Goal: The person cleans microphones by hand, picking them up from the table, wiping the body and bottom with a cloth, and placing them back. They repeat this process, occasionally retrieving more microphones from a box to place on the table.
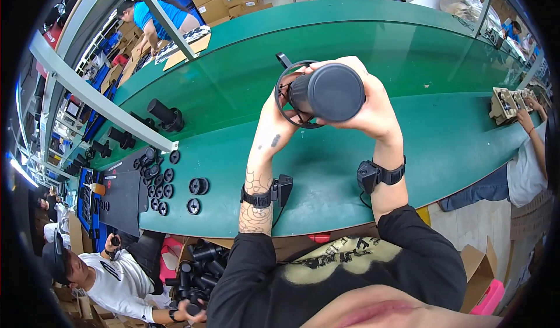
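Both hands are raised over the green work surface around a black plastic cylinder point(335, 93) with a round, flat end facing up toward me. My right hand point(375, 102) is wrapped round its right side, with fingers along the top edge and below. A thin black ring point(277, 99) with a projecting tab encircles the cylinder's far left part. My left hand point(279, 113) grips there, its fingers partly hidden behind the ring and cylinder. Black straps with small box-shaped devices sit on both forearms.
Black round parts point(168, 175) lie grouped at left, beside a dark mat point(121, 191). Black cylinders on bases point(166, 115) stand farther back. A metal frame post point(111, 97) slants across the left. Co-workers are at left, far left and right; a box of black cylinders point(201, 267) is below.
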### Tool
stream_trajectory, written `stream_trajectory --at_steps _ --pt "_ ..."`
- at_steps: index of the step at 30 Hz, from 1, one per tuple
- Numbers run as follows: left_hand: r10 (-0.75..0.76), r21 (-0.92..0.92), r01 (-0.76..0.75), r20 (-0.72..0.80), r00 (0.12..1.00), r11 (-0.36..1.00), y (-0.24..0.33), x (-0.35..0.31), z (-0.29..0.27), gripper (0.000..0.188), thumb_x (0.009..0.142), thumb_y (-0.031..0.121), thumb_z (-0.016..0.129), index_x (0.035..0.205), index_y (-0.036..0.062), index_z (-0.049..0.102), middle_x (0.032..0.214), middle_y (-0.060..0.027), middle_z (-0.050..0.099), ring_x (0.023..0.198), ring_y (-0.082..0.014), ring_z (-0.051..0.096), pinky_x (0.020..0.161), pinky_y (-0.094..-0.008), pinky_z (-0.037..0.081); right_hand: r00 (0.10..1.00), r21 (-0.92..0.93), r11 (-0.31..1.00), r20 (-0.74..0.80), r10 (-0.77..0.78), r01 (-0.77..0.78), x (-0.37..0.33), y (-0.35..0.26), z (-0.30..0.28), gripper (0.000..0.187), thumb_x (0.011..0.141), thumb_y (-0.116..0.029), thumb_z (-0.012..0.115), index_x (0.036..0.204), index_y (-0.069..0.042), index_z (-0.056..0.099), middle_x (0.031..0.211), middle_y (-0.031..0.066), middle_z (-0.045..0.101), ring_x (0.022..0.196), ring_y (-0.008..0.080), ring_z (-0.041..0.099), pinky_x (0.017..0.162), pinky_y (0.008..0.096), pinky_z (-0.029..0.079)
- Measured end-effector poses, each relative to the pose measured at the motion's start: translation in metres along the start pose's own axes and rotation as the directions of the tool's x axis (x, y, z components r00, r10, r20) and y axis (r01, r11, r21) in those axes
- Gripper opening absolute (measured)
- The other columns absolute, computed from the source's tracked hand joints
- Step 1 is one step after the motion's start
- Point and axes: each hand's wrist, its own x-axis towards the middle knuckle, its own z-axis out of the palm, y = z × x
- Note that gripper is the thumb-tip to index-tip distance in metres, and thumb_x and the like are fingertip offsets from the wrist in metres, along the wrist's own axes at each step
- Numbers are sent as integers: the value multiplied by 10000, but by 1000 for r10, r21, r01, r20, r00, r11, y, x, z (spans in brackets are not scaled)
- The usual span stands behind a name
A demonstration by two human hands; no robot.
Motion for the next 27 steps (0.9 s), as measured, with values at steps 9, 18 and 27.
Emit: stream_trajectory --at_steps 9,18,27 --pt "128 178 49 -848 515 983 -170 31 -181 720 717 182 770 1251 -123 395 1080 -239 569 992 -275 565 871 -393 470 736 -315 774 -621 270 -549 -40 188 -39 573 643 -239 793 1126 -9 588 1018 139 634 938 258 572 828 362 463" --pt "494 323 878 -861 119 353 -209 25 -307 1126 634 469 789 1357 -126 166 1336 -314 326 1239 -443 339 1014 -473 314 611 -457 593 -788 75 -663 -75 185 -51 596 670 -215 789 1203 -82 557 1092 144 584 1012 296 523 867 372 458" --pt "171 549 721 -830 531 423 -201 24 -340 745 708 484 703 1272 100 402 1044 -188 627 956 -387 597 811 -450 458 544 -456 647 -836 -76 -611 -67 198 -49 562 685 -191 785 1185 -57 566 1127 154 529 967 255 543 848 365 460"
